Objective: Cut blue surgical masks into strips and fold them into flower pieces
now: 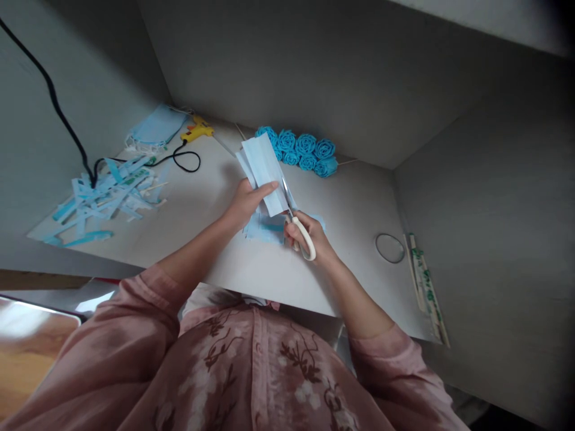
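Note:
My left hand (246, 202) is closed on a light blue face mask (264, 170), its thumb lying across the front. The mask is held up off the table and looks folded or layered. In my right hand (309, 234) is a pair of scissors (304, 237) with white handles. Its blades lie along the mask's right edge, with a narrow strip of blue on their far side. More light blue pieces (265, 228) rest on the table beneath my hands. Just behind the mask stand several blue rolled roses (306, 144) in two rows.
At the left lie a heap of cut blue strips (112, 188), a stack of masks (157, 127) and a yellow glue gun (196, 129) with a looping black cord (54, 96). A metal ring (390, 248) and wrapped chopsticks (429, 290) are at the right. Grey walls enclose the white table (359, 197).

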A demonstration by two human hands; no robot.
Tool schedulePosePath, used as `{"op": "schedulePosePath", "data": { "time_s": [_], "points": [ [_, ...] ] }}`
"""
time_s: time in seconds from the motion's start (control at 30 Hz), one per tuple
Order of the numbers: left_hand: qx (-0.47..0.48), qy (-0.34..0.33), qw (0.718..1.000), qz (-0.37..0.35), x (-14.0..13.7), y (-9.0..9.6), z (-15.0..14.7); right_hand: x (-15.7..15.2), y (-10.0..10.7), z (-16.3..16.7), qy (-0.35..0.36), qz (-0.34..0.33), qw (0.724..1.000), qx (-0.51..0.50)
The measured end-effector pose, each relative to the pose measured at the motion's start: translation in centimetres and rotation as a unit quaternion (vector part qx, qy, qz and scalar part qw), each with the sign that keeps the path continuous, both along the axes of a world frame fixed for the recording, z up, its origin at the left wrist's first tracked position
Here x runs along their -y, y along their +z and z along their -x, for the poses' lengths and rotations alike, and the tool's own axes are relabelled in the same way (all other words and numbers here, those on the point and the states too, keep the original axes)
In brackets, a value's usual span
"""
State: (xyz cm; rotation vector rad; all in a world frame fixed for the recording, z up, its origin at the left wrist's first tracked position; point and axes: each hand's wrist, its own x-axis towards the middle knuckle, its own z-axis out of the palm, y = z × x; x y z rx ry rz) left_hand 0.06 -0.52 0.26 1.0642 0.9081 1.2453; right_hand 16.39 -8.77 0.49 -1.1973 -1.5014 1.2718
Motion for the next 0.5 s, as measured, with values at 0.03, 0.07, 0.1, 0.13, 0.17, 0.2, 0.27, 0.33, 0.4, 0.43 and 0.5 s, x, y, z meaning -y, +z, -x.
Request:
{"op": "schedulePosePath", "data": {
  "time_s": [0.03, 0.07, 0.1, 0.13, 0.17, 0.2, 0.27, 0.33, 0.4, 0.43, 0.5],
  "points": [
    [0.001, 0.001, 1.000, 0.000, 0.00, -0.03, 0.00, -0.03, -0.03, -0.02, -0.001, -0.001, 1.000, -0.001],
    [0.001, 0.003, 1.000, 0.000, -0.02, -0.06, 0.00, -0.07, -0.07, -0.05, 0.000, -0.002, 1.000, -0.002],
    [0.000, 0.006, 1.000, -0.002, -0.04, -0.11, 0.01, -0.11, -0.14, -0.08, 0.000, -0.003, 1.000, -0.002],
    [-0.001, 0.009, 1.000, -0.005, -0.07, -0.15, 0.02, -0.15, -0.20, -0.12, 0.001, -0.003, 1.000, -0.002],
    [-0.004, 0.010, 1.000, -0.007, -0.10, -0.19, 0.03, -0.17, -0.26, -0.15, 0.001, -0.003, 1.000, -0.001],
    [-0.009, 0.007, 1.000, -0.009, -0.12, -0.21, 0.05, -0.19, -0.30, -0.17, 0.000, -0.002, 1.000, -0.001],
    [-0.022, -0.009, 1.000, -0.012, -0.11, -0.19, 0.09, -0.20, -0.33, -0.21, -0.004, 0.001, 1.000, 0.000],
    [-0.033, -0.032, 0.999, -0.020, -0.02, -0.09, 0.11, -0.21, -0.30, -0.22, -0.009, 0.007, 1.000, 0.002],
    [-0.045, -0.051, 0.997, -0.031, 0.09, 0.05, 0.12, -0.25, -0.30, -0.25, -0.016, 0.014, 1.000, 0.009],
    [-0.053, -0.056, 0.996, -0.036, 0.14, 0.12, 0.12, -0.28, -0.34, -0.27, -0.019, 0.017, 1.000, 0.012],
    [-0.067, -0.063, 0.995, -0.041, 0.21, 0.21, 0.12, -0.37, -0.51, -0.34, -0.020, 0.018, 1.000, 0.012]
  ]
}}
